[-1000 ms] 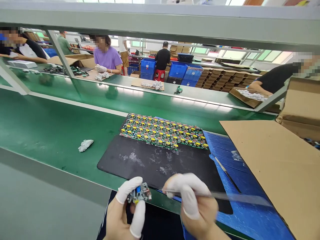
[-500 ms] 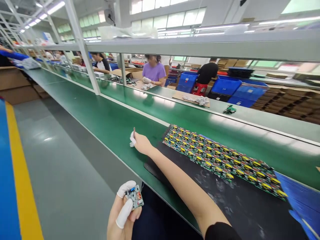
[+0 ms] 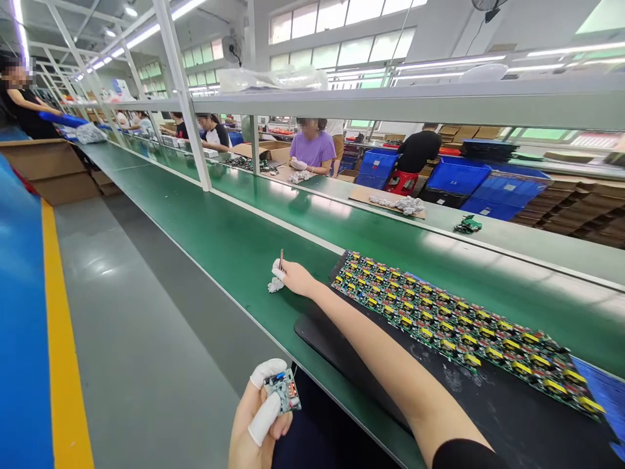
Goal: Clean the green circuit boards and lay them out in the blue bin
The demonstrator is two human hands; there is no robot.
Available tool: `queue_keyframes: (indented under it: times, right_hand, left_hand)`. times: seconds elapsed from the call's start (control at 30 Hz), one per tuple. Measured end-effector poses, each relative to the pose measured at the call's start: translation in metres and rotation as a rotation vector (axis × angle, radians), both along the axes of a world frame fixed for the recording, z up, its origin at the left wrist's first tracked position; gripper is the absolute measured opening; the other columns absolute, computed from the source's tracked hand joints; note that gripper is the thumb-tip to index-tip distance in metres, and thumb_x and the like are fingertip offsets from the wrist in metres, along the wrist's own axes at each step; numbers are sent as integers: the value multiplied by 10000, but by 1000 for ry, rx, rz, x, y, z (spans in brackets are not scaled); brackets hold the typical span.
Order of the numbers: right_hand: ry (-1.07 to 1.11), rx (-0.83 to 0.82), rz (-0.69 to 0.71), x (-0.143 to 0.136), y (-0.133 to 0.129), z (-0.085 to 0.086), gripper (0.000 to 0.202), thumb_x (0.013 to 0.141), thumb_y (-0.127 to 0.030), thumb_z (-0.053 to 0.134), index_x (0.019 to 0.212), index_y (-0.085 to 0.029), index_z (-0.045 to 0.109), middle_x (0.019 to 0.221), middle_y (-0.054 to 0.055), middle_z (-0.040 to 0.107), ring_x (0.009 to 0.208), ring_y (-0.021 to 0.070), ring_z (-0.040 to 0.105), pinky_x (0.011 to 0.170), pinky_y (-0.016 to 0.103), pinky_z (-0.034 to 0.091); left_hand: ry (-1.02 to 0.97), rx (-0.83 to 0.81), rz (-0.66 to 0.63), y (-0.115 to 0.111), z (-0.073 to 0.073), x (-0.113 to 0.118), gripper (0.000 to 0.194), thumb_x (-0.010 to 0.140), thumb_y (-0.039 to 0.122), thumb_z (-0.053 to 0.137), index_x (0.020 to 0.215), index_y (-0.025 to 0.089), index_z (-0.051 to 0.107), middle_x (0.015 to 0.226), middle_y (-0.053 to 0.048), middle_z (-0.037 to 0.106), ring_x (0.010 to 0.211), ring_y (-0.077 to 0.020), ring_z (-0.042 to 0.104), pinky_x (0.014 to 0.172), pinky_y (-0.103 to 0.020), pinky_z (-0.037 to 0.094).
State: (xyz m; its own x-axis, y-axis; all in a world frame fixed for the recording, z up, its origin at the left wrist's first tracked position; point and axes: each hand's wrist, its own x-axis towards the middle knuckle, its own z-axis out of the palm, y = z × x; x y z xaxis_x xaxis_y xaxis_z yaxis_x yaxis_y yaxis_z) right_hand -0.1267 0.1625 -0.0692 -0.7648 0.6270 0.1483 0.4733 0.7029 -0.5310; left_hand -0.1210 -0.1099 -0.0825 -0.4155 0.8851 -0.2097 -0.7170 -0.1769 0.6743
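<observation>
My left hand (image 3: 261, 417), with white finger cots on thumb and finger, pinches a small circuit board (image 3: 284, 391) in front of the table edge. The board carries blue and red parts and a pale grey coating. Out over the green work surface (image 3: 229, 241), my right hand (image 3: 295, 277) is closed on a thin upright metal tool (image 3: 281, 259), whose lower end is hidden. A crumpled grey-white lump (image 3: 275, 285) lies just below the right fingertips; whether they touch it I cannot tell. Right of this hand, rows of circuit boards with yellow-topped parts (image 3: 446, 326) cover a black mat (image 3: 430, 378).
A white post (image 3: 183, 98) and overhead shelf (image 3: 390, 98) frame the far side. Across the line, cardboard (image 3: 361, 194) bears white lumps near a person in purple (image 3: 312, 150). Blue bins (image 3: 454, 174) stand behind. At far left another person (image 3: 24, 98) stands by a carton (image 3: 43, 166).
The view has swung, so the scene sits farther right and slightly lower, showing more of the person at far left. Both hands keep their holds; the right hand remains at the lump.
</observation>
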Motion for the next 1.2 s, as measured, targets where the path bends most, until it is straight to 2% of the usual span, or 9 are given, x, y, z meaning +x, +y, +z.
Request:
queue_keyframes:
  times: [0.2, 0.33, 0.43, 0.57, 0.7, 0.8, 0.93, 1.07, 1.2]
  right_hand:
    - [-1, 86, -68, 7, 2, -7, 238, 978, -349, 566, 1119, -168, 629, 1075, 60, 673, 915, 190, 664, 820, 400, 566]
    - [-27, 132, 24, 12, -3, -15, 243, 948, -337, 614, 1124, -170, 635, 1140, 70, 657, 1019, 223, 642, 894, 452, 538]
    - [-18, 125, 78, 14, -10, -23, 276, 931, -352, 639, 1129, -161, 629, 1111, 65, 663, 980, 217, 653, 859, 437, 554]
    - [44, 102, 51, 9, -18, -30, 263, 946, -345, 622, 1124, -152, 623, 1050, 52, 672, 865, 180, 669, 759, 371, 580]
    - [140, 133, -7, 5, -28, -27, 256, 945, -331, 623, 1131, -154, 622, 1089, 60, 665, 905, 191, 667, 784, 386, 578]
    - [222, 162, -52, 18, -38, -18, 246, 941, -325, 627, 1121, -158, 625, 1105, 62, 663, 944, 201, 658, 834, 412, 563]
    - [297, 164, -164, 78, -64, -2, 228, 932, -324, 629, 1082, -152, 617, 1024, 40, 660, 864, 184, 653, 780, 376, 559]
    - [291, 149, -330, 179, -103, 9, 219, 798, -204, 718, 961, -192, 572, 864, 8, 658, 754, 170, 627, 706, 301, 532]
    - [215, 165, -568, 260, -145, 6, 216, 793, -158, 644, 983, -199, 551, 857, 62, 650, 749, 222, 614, 696, 360, 529]
  left_hand:
    - [14, -42, 58, -7, -8, -6, 291, 683, 422, 849, 905, 249, 774, 560, 61, 417, 430, -23, 324, 476, -185, 341]
    - [51, -78, 52, -10, -12, -7, 313, 681, 441, 844, 908, 239, 769, 589, 46, 459, 439, -31, 335, 478, -198, 350]
    - [90, -79, 38, -9, -12, -5, 321, 704, 431, 828, 951, 238, 761, 602, 34, 483, 449, -39, 361, 491, -203, 352]
    - [114, -100, 10, -6, -13, -1, 387, 663, 467, 845, 956, 228, 763, 588, 40, 465, 427, -33, 348, 466, -203, 328]
    - [122, -114, -22, -3, -17, 2, 377, 619, 492, 863, 867, 224, 770, 571, 45, 463, 412, -19, 325, 450, -190, 316]
    - [134, -89, -73, -1, -17, 5, 362, 625, 488, 865, 862, 232, 770, 533, 49, 456, 404, -16, 314, 447, -178, 303]
    - [105, -80, -103, 2, -7, 19, 386, 623, 476, 872, 904, 228, 781, 482, 61, 417, 390, -31, 335, 441, -188, 326]
    - [53, -115, -97, 14, 1, 45, 447, 697, 445, 832, 1101, 285, 725, 659, 21, 585, 432, -39, 384, 456, -193, 381]
    - [-8, -61, -275, 31, 1, 79, 547, 652, 374, 870, 1160, 315, 677, 819, 0, 646, 471, -34, 397, 461, -176, 384]
